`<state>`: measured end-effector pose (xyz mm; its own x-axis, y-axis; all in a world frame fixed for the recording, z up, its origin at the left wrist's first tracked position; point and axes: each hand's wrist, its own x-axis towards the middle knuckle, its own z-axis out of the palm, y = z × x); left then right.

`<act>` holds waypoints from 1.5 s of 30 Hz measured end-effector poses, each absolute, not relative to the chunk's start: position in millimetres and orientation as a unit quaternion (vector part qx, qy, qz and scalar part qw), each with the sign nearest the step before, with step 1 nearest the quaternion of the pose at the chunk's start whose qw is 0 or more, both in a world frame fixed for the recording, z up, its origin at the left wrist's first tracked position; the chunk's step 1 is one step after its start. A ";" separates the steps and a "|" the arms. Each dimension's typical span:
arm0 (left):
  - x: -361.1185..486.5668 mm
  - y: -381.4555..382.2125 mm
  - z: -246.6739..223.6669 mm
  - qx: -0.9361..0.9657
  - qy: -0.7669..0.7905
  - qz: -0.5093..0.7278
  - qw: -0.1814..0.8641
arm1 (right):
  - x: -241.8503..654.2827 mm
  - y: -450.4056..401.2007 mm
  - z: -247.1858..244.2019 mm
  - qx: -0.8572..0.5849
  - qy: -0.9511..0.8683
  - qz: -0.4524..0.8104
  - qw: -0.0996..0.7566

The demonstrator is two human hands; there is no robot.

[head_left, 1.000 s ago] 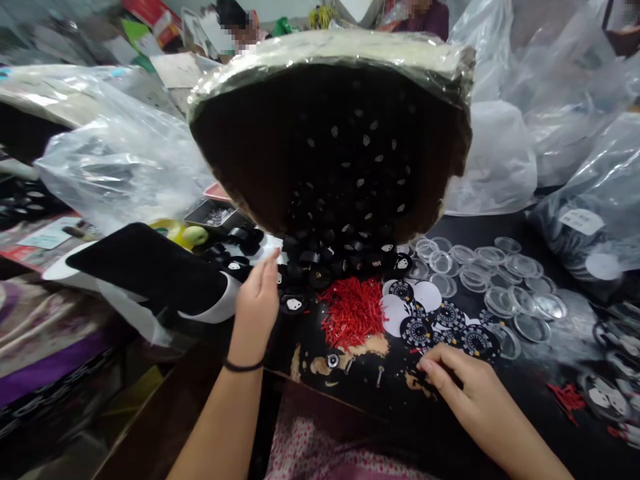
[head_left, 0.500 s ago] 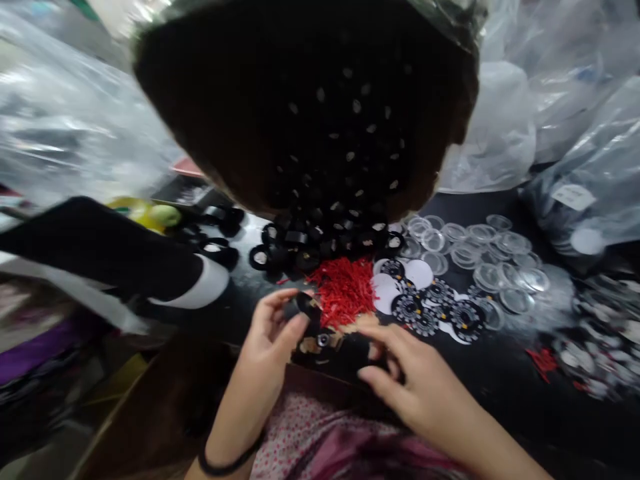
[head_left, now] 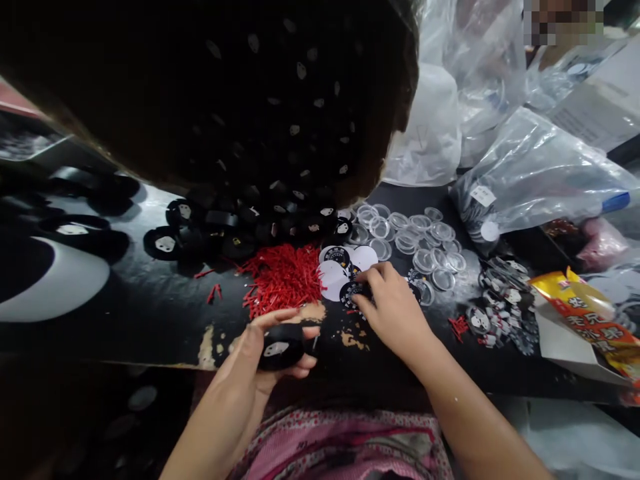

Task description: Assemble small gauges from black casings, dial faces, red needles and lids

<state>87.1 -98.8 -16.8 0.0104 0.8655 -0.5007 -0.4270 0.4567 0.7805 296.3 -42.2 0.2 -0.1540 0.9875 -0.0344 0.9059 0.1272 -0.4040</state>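
My left hand (head_left: 250,363) is closed around a round black plastic case (head_left: 280,348) with a small pale patch on it, just above the table's front edge. My right hand (head_left: 387,300) reaches over the pile of discs. Its thumb and fingertips close on a black dial disc (head_left: 350,294) printed with white marks. Beside that disc lie plain white discs (head_left: 333,280) and more printed dials. A heap of red slivers (head_left: 285,277) lies between the hands and the black cases. Clear round covers (head_left: 425,237) are scattered beyond my right hand.
A large dark open bag (head_left: 250,100) of black pieces hangs over the table's far side. More black cases (head_left: 163,243) lie under its mouth. At right are a plastic bag (head_left: 545,180), a pile of small parts (head_left: 500,307) and an orange snack packet (head_left: 585,320).
The view has swung to the right. My right hand has moved from near the table edge onto the dial discs. In my left hand, the case now shows its pale patch.
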 end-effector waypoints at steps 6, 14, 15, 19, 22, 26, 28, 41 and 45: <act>93.6 -99.3 -13.2 0.173 0.466 0.469 0.730 | 309.1 -38.7 -1.8 -0.669 -0.633 0.301 0.247; 99.0 -96.1 -10.4 0.098 0.468 0.494 0.726 | 308.8 -46.7 5.9 -0.614 -0.621 0.329 0.361; 100.6 -95.9 -11.2 0.090 0.468 0.500 0.723 | 302.1 -50.7 6.6 -0.602 -0.593 0.390 0.364; 105.5 -96.3 -16.1 0.101 0.467 0.520 0.708 | 277.3 -63.9 6.8 -0.498 -0.495 0.617 0.355; 105.5 -95.9 -18.0 0.108 0.470 0.531 0.697 | 270.9 -67.1 5.6 -0.462 -0.495 0.647 0.351; 103.1 -97.6 -16.0 0.097 0.473 0.544 0.686 | 272.7 -66.6 3.3 -0.523 -0.493 0.579 0.385; 102.3 -99.7 -15.5 0.098 0.469 0.543 0.690 | 273.4 -66.6 2.9 -0.539 -0.490 0.565 0.387; 113.6 -107.3 -15.3 0.146 0.496 0.496 0.698 | 257.2 -78.9 15.8 -0.581 -0.562 0.442 0.390; 116.4 -113.9 -22.3 0.194 0.522 0.485 0.675 | 249.7 -79.4 18.0 -0.593 -0.608 0.377 0.371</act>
<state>116.4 -113.9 -22.3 -0.0141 0.8570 -0.5152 -0.4514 0.4543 0.7680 249.7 -79.4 18.0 -0.0219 0.9997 0.0044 0.4407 0.0137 -0.8976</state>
